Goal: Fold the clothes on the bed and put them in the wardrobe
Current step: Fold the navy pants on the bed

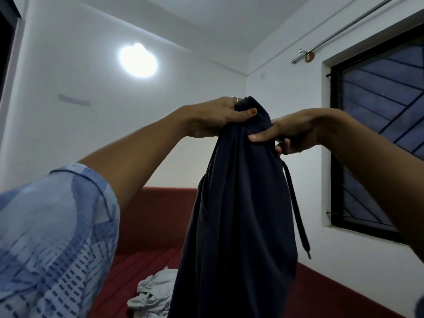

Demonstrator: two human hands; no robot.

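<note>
Dark navy garment (238, 214), probably drawstring trousers or a hooded top; bunched too tight at the top to say which. Held up in the air in front of the person, over the middle of the bed (332, 292), hanging down in long loose folds, lower end out of frame.

Handling: soft, limp knit, no stiffness, light to medium weight. Not slippery, not fragile. It will sag and twist wherever it isn't supported, so best taken at the top band, one hand at each end, and spread flat before folding. Loose drawstring (297, 210) dangles on the right side, tipped end free; could snag or get folded in crooked.

Left hand (215, 117): fingers and thumb curled round the gathered top of the garment, thumb pressed across the front, firm grip. Ring on one finger.

Right hand (296, 133): just beside the left, thumb laid across the fabric below the bunch, fingers curled behind, pinching cloth near where the drawstring comes out.

Both hands close together, so the cloth is gathered, not spread. Judgement: folding of this piece not yet begun; hands need to move apart along the top edge.

Pale grey crumpled clothing (153, 299) lies on the red bed below, unfolded. Wardrobe not in view.
</note>
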